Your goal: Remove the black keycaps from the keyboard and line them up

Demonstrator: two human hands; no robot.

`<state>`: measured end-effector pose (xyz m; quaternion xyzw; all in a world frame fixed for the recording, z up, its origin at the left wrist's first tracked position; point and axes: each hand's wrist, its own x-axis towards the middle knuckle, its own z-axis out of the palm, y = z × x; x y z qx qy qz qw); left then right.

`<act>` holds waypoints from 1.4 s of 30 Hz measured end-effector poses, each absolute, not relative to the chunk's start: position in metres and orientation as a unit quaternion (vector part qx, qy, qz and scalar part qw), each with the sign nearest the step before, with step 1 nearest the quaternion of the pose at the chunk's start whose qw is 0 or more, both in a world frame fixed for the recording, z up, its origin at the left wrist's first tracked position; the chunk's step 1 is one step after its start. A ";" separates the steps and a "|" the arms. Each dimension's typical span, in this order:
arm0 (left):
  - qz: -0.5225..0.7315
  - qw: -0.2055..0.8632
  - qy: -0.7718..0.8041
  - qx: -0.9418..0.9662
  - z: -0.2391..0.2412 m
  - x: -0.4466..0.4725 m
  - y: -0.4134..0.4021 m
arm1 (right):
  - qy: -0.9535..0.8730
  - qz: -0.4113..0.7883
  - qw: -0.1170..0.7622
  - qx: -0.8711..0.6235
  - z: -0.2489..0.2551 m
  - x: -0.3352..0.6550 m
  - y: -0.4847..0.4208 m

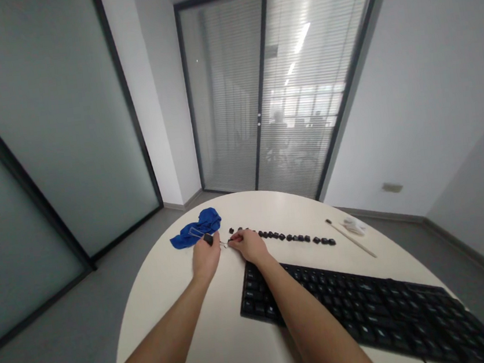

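My left hand [206,258] is closed around a wire keycap puller [208,239] with a black grip; its thin wire ends stick out on both sides of the fingers. Just to the right, the fingertips of my right hand [249,245] pinch a small black keycap [230,240] at the puller's wire tip. Whether the wire still grips the keycap is too small to tell. Beyond my right hand, a row of loose black keycaps [289,237] runs across the table, partly hidden by that hand. A black keyboard [360,302] lies under my right forearm, its top row edge toward the keycaps.
A crumpled blue cloth [209,219] lies at the left back of the round white table [191,350]. A thin brush [353,240] with a pale handle and a small white bundle [354,226] rest at the right. A cable leaves the keyboard's near side.
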<state>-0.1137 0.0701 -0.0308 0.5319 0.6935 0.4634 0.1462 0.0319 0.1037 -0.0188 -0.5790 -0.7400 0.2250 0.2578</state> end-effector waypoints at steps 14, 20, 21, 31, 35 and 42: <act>0.454 0.154 0.654 0.586 -0.026 -0.107 0.056 | -0.772 0.189 0.229 -0.562 0.002 0.055 0.089; 0.403 0.104 0.638 0.648 -0.013 -0.084 0.033 | -0.797 0.140 0.221 -0.544 0.025 0.112 0.039; 0.380 0.085 0.637 0.665 -0.011 -0.079 0.030 | -0.801 0.137 0.219 -0.540 0.025 0.121 0.030; 0.260 -0.005 0.637 0.726 -0.004 -0.053 0.016 | -0.823 0.113 0.276 -0.483 -0.005 0.144 -0.008; 0.282 0.013 0.634 0.720 -0.001 -0.052 0.014 | -0.831 0.103 0.280 -0.469 -0.002 0.143 -0.009; 0.382 0.185 0.498 0.756 0.000 -0.044 0.007 | -0.815 0.158 0.328 -0.450 0.002 0.144 -0.011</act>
